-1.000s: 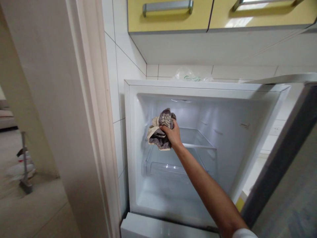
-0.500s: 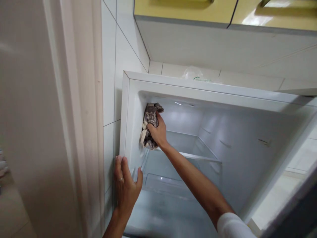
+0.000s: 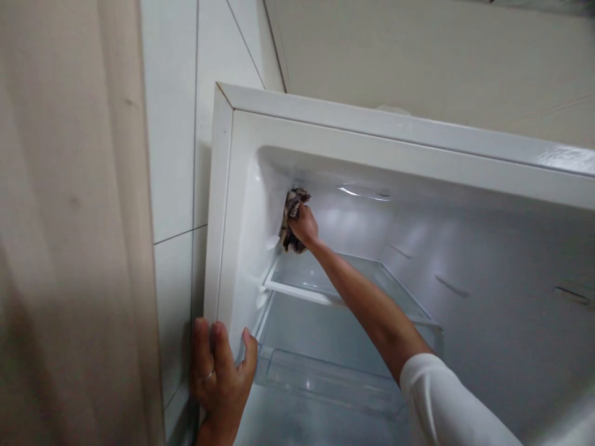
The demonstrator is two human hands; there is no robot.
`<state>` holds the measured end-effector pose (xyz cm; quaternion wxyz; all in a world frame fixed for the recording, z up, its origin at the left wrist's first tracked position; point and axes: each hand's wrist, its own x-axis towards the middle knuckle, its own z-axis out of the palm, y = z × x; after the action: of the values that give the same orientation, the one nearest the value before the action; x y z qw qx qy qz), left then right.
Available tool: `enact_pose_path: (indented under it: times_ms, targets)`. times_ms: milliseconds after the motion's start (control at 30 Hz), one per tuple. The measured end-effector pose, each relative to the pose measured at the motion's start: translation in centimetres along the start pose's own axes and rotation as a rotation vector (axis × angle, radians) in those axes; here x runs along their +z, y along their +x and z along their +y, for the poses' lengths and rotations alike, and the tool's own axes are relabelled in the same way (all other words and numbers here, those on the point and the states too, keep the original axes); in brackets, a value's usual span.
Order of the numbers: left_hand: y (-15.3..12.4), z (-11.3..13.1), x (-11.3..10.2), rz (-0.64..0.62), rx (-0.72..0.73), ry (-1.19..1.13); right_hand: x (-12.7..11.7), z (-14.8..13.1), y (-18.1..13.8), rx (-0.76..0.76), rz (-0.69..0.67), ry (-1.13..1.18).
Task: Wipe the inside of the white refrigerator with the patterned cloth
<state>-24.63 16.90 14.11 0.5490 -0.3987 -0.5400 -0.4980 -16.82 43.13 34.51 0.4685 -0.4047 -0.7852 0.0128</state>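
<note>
My right hand (image 3: 305,225) is closed round a crumpled grey and beige cloth (image 3: 290,212) and presses it against the upper left inner wall of an open white fridge (image 3: 372,127), near the back corner under the ceiling. My left hand (image 3: 218,371) grips the fridge's left front edge low down, fingers on the outer side and thumb on the inner face; a ring shows on one finger. Below the cloth a glass shelf (image 3: 325,291) spans the compartment, and a clear drawer front (image 3: 325,381) lies under it.
White wall tiles (image 3: 171,124) and a pale door frame (image 3: 69,217) stand close to the left of the fridge. The underside of a wall cabinet (image 3: 418,56) hangs just above the fridge top. The fridge's interior walls and shelf carry nothing.
My view has moved closer and lower. The right hand has pushed the cloth deeper and higher along the left inner wall. The left hand keeps its hold on the fridge's left edge.
</note>
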Motion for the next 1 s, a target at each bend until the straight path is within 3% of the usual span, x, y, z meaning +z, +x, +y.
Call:
enact_pose_path:
  times_ms: [133,300,533,700,900,1000]
  targets:
    - [0.2,-0.2,0.0,0.009,0.025,-0.016,0.9,1.2,2.5,0.063,-0.075,-0.159]
    - [0.3,-0.4,0.0,0.03,0.05,-0.017,1.4,2.2,3.4,-0.025,-0.1,-0.418]
    - [0.1,-0.9,-0.1,0.032,0.072,-0.047,-0.8,2.5,3.2,-0.165,-0.053,-0.696]
    - [0.1,-1.2,0.1,0.04,0.083,-0.093,-5.5,5.2,3.4,-0.072,0.004,-0.816]
    - [-0.4,-1.4,0.4,0.061,0.071,-0.123,-14.8,11.4,1.6,0.272,0.104,-0.888]
    - [-0.7,-1.6,0.4,0.06,0.076,-0.136,-17.9,13.7,0.8,0.413,0.122,-0.885]
